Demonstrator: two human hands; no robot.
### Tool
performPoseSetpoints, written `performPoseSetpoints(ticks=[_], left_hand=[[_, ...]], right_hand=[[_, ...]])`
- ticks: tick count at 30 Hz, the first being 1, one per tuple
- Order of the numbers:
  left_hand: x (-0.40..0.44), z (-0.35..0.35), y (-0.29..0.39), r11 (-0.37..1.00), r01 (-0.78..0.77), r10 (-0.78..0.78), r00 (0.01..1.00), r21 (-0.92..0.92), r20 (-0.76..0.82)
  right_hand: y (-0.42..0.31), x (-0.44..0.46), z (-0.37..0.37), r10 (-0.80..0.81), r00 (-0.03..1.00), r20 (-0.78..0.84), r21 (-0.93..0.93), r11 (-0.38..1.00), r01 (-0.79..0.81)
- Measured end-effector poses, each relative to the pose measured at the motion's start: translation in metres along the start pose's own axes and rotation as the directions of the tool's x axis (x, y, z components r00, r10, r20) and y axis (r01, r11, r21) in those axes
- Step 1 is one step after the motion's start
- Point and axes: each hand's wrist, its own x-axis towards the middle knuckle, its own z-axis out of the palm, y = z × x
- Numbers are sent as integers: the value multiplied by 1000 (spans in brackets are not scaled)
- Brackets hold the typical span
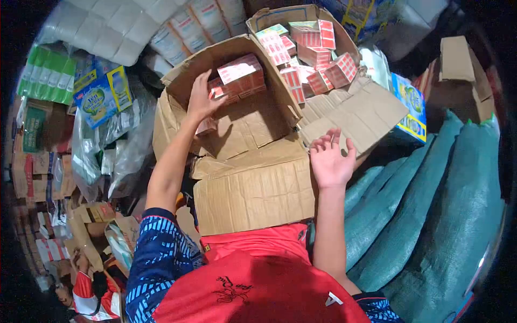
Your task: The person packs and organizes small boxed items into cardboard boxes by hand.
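Observation:
An open cardboard box [253, 121] stands in front of me, its near flap folded down towards my lap. Inside it, red and white small cartons [242, 70] are stacked against the far wall. My left hand [202, 98] reaches into this box with fingers spread, close beside the stack; whether it touches a carton I cannot tell. Below that hand, another small carton [206, 127] lies near the left wall. My right hand [333, 161] is open, palm up and holding nothing, by the flap [353, 113] of a second box.
The second cardboard box [301, 12] holds several loose red and white cartons [320, 56]. Large green wrapped rolls [452, 215] lie on the right. Blue and yellow packs [102, 97] and plastic-wrapped goods [107, 27] stand left and behind. Another person [94, 293] is at the lower left.

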Motion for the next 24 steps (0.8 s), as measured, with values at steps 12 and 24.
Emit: performPoseSetpoints(ticks=[12,24], left_hand=[[30,72,-50,942,324,-330,851,87,408],[11,64,-36,976,128,-196,867,174,459]], right_hand=[[21,-8,17,112,971,211,-201,977,-69],[33,-4,19,144,963,228,-162,981,-109]])
